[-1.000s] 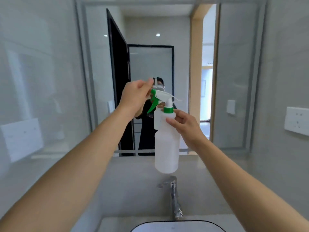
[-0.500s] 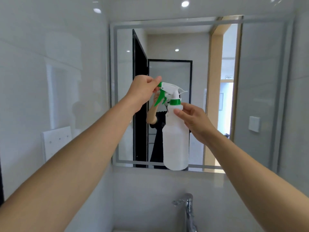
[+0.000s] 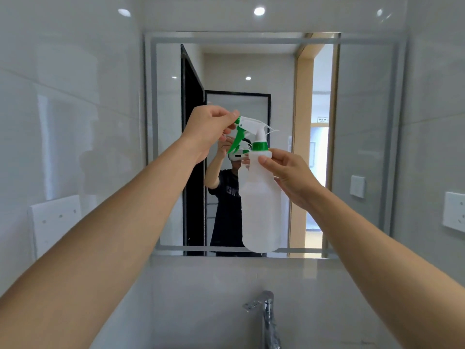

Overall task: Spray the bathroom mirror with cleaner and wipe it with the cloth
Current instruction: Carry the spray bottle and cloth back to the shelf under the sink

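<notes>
The mirror (image 3: 364, 147) hung on the tiled wall straight ahead, its frosted border running along all four edges, and both arms reached up in front of its middle. Open air lay between the hands and the glass, though how close they were could not be told. The right hand (image 3: 292, 177) gripped the bottle (image 3: 260, 205) at its shoulder, thumb across the front, holding it upright before the lower centre of the mirror. The bottle was translucent white; any liquid level inside could not be made out. The left hand (image 3: 210, 129) pinched the green tip of the spray head (image 3: 251, 124), whose trigger hung below. No cloth showed. Below stood a chrome tap (image 3: 266, 316). A socket (image 3: 454, 211) sat on the right wall, a white panel (image 3: 54, 222) on the left.
</notes>
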